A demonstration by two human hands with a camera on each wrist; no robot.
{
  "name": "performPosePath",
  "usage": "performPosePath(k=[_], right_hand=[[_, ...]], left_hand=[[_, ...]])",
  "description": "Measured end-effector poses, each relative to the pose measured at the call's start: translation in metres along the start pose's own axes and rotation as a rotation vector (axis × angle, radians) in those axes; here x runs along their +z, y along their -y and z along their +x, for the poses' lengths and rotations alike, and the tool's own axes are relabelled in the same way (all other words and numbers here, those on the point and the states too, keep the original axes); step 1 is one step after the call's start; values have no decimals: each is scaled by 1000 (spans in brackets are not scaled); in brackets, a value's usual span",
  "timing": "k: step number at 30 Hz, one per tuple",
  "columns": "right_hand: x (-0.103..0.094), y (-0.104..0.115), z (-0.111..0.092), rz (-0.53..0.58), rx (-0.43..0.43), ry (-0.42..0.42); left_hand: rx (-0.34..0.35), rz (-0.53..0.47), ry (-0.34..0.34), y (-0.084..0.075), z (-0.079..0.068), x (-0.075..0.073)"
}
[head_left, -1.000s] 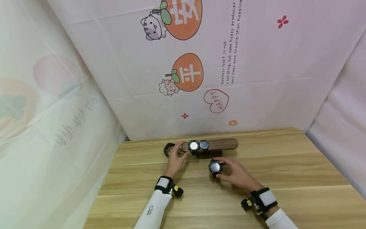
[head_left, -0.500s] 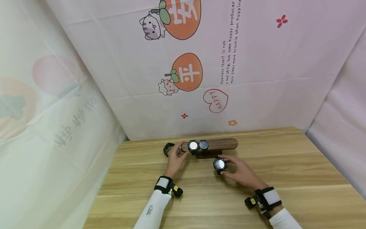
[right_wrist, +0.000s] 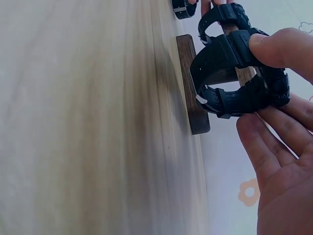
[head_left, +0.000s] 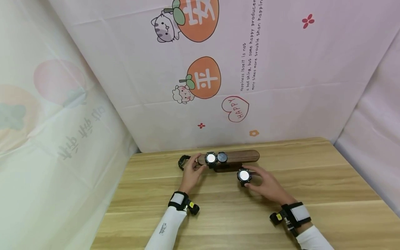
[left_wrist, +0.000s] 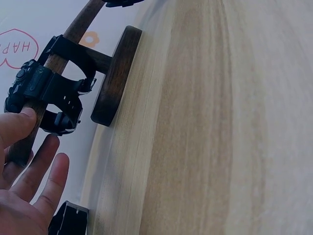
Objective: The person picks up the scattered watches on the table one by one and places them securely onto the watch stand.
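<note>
My right hand [head_left: 269,185] pinches a black wristwatch [head_left: 244,175] between thumb and fingers, its round face bright toward me. In the right wrist view its buckled strap [right_wrist: 208,56] forms a closed loop, overlapping the dark wooden watch stand [head_left: 243,157]. My left hand [head_left: 189,175] grips the left end of the stand's bar, thumb on top and fingers beneath in the left wrist view. Two black watches [head_left: 210,158] sit side by side on the bar, just right of my left fingers. The bar's right half carries no watch.
Another black watch [head_left: 182,162] lies on the wood-grain table [head_left: 218,215], left of the stand and partly behind my left hand. The stand's base block [left_wrist: 117,78] rests near the table's back edge. A printed white cloth [head_left: 281,86] hangs behind, with more cloth at both sides.
My right hand has carried its watch rightward and up the picture, closer to the stand. The left hand has kept its grip on the bar's end.
</note>
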State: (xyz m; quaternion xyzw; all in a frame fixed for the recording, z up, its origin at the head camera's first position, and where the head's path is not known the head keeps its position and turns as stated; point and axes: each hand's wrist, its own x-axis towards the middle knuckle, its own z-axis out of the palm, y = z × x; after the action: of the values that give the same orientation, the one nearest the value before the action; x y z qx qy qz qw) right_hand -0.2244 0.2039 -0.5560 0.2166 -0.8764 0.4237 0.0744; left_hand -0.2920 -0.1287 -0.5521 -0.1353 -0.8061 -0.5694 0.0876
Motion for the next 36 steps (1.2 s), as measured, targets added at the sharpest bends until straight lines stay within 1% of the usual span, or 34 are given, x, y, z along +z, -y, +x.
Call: performPosePath(k=[4, 15, 21, 30, 36], right_hand=[[-3, -1, 0, -2, 4, -3], [-11, -5, 0, 1, 27, -41], [-13, -6, -2, -14, 18, -59], [-16, -11, -6, -16, 24, -82], [-20, -10, -7, -24, 13, -102]], left_hand=[[-3, 16, 3, 1, 1, 0], [22, 25, 0, 4, 1, 0], [-3, 31, -1, 3, 0, 0], [4, 7, 2, 4, -1, -1], [22, -42, 10, 3, -2, -1]])
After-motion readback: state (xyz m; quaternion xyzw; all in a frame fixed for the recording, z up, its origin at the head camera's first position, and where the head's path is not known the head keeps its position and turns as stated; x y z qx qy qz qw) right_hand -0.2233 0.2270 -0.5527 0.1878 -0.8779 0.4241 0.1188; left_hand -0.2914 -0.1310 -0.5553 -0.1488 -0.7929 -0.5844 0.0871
